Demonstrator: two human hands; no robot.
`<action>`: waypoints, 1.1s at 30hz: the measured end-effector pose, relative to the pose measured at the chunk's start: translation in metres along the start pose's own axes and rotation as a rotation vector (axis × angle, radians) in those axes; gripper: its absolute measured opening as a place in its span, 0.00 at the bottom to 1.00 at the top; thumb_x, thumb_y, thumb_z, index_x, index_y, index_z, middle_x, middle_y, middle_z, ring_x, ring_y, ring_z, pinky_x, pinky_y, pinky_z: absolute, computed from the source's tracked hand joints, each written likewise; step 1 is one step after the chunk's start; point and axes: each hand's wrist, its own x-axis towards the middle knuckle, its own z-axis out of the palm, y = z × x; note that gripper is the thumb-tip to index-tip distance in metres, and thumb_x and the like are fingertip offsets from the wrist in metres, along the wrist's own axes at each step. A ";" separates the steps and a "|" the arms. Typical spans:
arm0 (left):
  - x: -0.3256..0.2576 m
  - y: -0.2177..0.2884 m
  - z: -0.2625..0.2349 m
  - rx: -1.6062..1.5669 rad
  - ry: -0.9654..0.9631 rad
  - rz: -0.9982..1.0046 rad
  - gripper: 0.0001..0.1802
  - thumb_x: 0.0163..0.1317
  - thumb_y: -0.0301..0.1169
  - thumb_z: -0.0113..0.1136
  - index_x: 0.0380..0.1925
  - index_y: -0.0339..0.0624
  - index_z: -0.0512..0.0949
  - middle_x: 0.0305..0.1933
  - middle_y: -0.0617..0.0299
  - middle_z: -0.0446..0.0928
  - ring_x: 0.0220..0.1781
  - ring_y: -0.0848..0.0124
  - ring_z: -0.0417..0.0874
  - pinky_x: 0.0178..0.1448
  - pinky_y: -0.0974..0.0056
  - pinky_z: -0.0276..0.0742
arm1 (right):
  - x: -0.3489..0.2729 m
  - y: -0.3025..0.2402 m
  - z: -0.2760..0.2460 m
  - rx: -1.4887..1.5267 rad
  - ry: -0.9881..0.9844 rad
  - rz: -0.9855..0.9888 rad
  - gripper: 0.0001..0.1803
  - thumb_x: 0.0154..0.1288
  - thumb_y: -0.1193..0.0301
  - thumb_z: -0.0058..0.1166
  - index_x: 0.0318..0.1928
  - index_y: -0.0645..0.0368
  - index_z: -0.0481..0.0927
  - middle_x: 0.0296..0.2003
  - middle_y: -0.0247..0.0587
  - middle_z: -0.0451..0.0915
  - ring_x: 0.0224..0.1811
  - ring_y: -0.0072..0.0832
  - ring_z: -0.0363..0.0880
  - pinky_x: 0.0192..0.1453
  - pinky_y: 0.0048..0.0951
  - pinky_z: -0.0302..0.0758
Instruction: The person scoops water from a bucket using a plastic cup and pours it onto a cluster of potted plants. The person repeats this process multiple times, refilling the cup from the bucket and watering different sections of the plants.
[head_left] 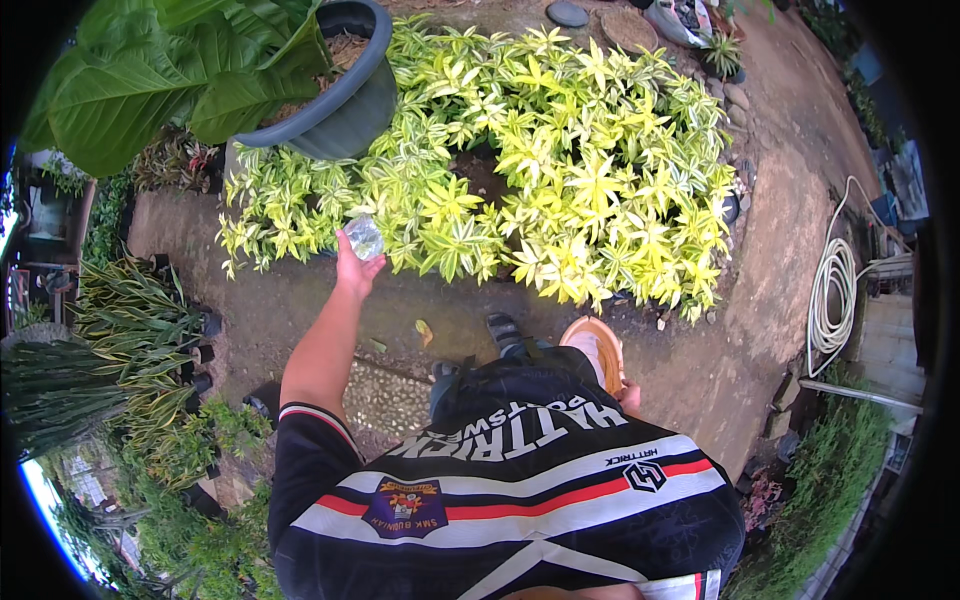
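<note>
My left hand [355, 266] reaches forward and is closed round a small clear, shiny container [364, 237], perhaps a plastic cup. It sits at the near edge of the yellow-green variegated plants [600, 190], in front of their leaves. Close to my body on the right, my right hand [630, 397] grips the rim of an orange-brown basin [613, 365]. Something pale pink and white [582, 343] shows inside the basin, and what it is I cannot make out. My shirt hides part of the basin.
A large dark grey pot [350, 110] with a broad-leaved plant stands at the far left of the bed. Potted snake plants [140, 320] line the left side. A coiled pale hose [832, 285] lies on the right. Stones [737, 97] edge the bed.
</note>
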 end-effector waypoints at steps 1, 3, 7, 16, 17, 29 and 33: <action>0.000 0.001 -0.001 -0.004 0.018 -0.003 0.44 0.51 0.68 0.38 0.60 0.50 0.52 0.51 0.46 0.63 0.45 0.54 0.70 0.41 0.61 0.74 | -0.003 -0.001 0.002 0.010 0.009 -0.003 0.10 0.54 0.64 0.39 0.23 0.55 0.62 0.06 0.32 0.50 0.07 0.27 0.49 0.14 0.34 0.53; 0.003 0.001 -0.002 0.001 0.027 -0.003 0.44 0.50 0.68 0.38 0.60 0.49 0.52 0.51 0.46 0.63 0.45 0.54 0.70 0.41 0.61 0.74 | 0.003 -0.001 0.000 0.012 0.014 0.000 0.10 0.55 0.65 0.39 0.21 0.54 0.61 0.06 0.31 0.49 0.06 0.26 0.48 0.13 0.32 0.51; 0.008 0.001 0.003 0.021 0.036 -0.011 0.44 0.51 0.68 0.38 0.60 0.50 0.53 0.51 0.46 0.63 0.45 0.54 0.70 0.40 0.61 0.74 | 0.024 0.002 -0.006 -0.021 0.019 -0.022 0.10 0.55 0.66 0.39 0.19 0.52 0.60 0.06 0.28 0.49 0.06 0.24 0.47 0.12 0.28 0.48; 0.017 0.002 0.004 0.030 0.046 -0.062 0.41 0.52 0.66 0.37 0.59 0.51 0.52 0.51 0.50 0.65 0.42 0.55 0.72 0.35 0.62 0.74 | -0.004 -0.002 0.013 -0.041 0.007 -0.069 0.06 0.54 0.67 0.41 0.26 0.54 0.62 0.07 0.27 0.49 0.07 0.21 0.47 0.12 0.26 0.46; 0.017 0.002 0.005 0.038 0.049 -0.066 0.42 0.52 0.67 0.37 0.59 0.51 0.52 0.51 0.50 0.65 0.42 0.55 0.72 0.36 0.62 0.74 | -0.005 -0.002 0.014 -0.039 0.005 -0.069 0.06 0.54 0.67 0.41 0.26 0.54 0.62 0.08 0.27 0.49 0.07 0.21 0.47 0.11 0.26 0.46; 0.019 0.002 0.002 0.116 0.057 -0.092 0.43 0.50 0.68 0.38 0.58 0.52 0.54 0.50 0.50 0.66 0.41 0.55 0.71 0.37 0.60 0.73 | -0.047 0.000 0.032 -0.020 -0.066 -0.062 0.07 0.55 0.67 0.40 0.23 0.52 0.63 0.07 0.27 0.51 0.07 0.21 0.48 0.12 0.26 0.47; 0.031 -0.002 0.004 0.127 0.014 -0.104 0.43 0.49 0.69 0.39 0.58 0.53 0.54 0.50 0.51 0.66 0.41 0.56 0.71 0.37 0.60 0.73 | -0.015 0.006 0.016 0.001 -0.037 -0.048 0.06 0.55 0.67 0.40 0.23 0.51 0.63 0.07 0.26 0.49 0.06 0.21 0.47 0.12 0.26 0.47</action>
